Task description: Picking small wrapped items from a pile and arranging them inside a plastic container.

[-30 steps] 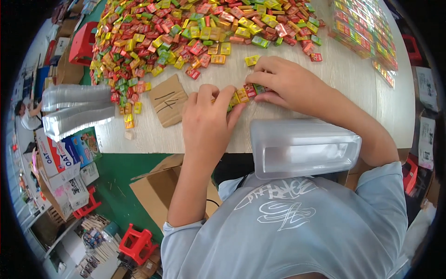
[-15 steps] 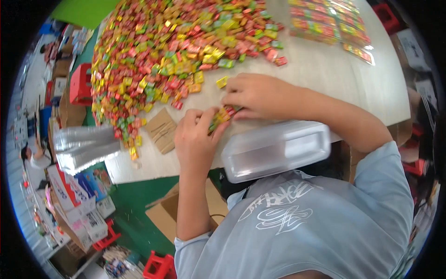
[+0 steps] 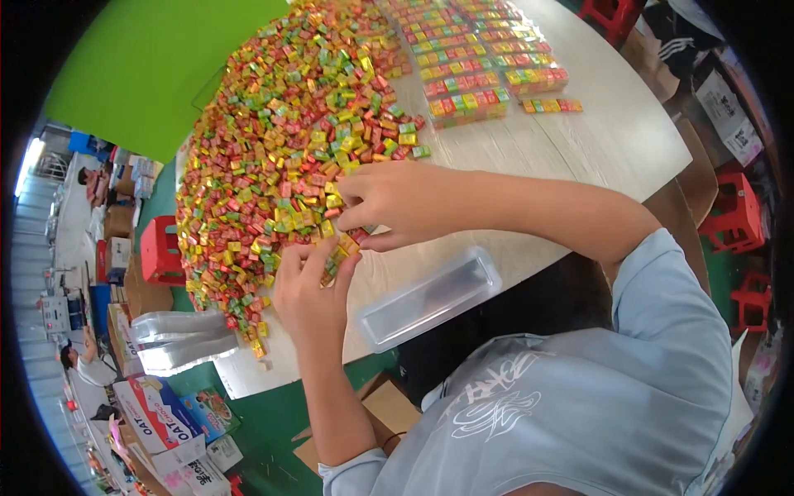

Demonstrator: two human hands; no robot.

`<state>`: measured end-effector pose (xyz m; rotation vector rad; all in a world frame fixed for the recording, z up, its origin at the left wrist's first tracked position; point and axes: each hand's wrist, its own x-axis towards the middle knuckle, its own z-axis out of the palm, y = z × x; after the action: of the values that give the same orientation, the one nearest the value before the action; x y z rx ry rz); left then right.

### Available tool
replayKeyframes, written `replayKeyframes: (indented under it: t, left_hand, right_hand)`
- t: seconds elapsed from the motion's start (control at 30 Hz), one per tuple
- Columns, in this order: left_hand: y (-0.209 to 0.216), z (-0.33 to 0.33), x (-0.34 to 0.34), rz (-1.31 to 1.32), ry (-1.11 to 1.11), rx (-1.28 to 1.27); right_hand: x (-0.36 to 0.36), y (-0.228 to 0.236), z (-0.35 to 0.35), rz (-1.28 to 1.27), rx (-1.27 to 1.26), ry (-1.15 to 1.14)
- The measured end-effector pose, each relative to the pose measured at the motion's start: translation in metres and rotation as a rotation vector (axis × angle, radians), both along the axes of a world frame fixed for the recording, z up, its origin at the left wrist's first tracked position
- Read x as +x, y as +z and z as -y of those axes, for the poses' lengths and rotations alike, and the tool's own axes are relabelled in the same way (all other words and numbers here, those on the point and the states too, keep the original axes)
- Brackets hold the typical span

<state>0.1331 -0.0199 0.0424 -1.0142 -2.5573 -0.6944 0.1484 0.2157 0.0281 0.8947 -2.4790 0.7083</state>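
My left hand (image 3: 310, 285) is closed around a short row of small wrapped candies (image 3: 335, 263), with thumb and fingers along its sides. Curled at the upper end of that row is my right hand (image 3: 405, 202), its thumb and fingertips closed on candies there. The fingertips partly hide what they grip. Both hands meet at the near edge of a big loose pile of candies (image 3: 281, 149) in red, yellow, green and orange foil. A clear plastic tray (image 3: 430, 299) lies below my right forearm at the table's near edge.
Stacked silvery trays (image 3: 184, 341) rest at the table's left corner. Neat candy rows (image 3: 467, 103) stand at the far right, with one short separate row (image 3: 552, 106) beside them. A green panel (image 3: 157, 74) rises behind the pile. Red stools (image 3: 734, 213) and cartons (image 3: 157, 413) surround the table.
The view has turned, showing more packed rows and green panel. Both hands, still together on the candies, are now right against the pile. The small cardboard piece no longer shows.
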Motion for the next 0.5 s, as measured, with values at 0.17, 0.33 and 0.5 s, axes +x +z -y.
replayKeyframes:
  t: [0.17,0.33,0.5]
  left_hand:
    - [0.052,-0.01,0.013,-0.039,-0.061,-0.029]
    - [0.078,-0.013,0.051,-0.075,-0.169,-0.016]
    - [0.078,-0.012,0.077,-0.027,-0.244,-0.077]
  right_hand:
    - [0.029,0.047,-0.005,-0.071,-0.013,-0.063]
    - [0.095,0.086,-0.006,-0.089,0.022,-0.156]
    - [0.137,0.073,0.0,-0.034,-0.02,-0.218]
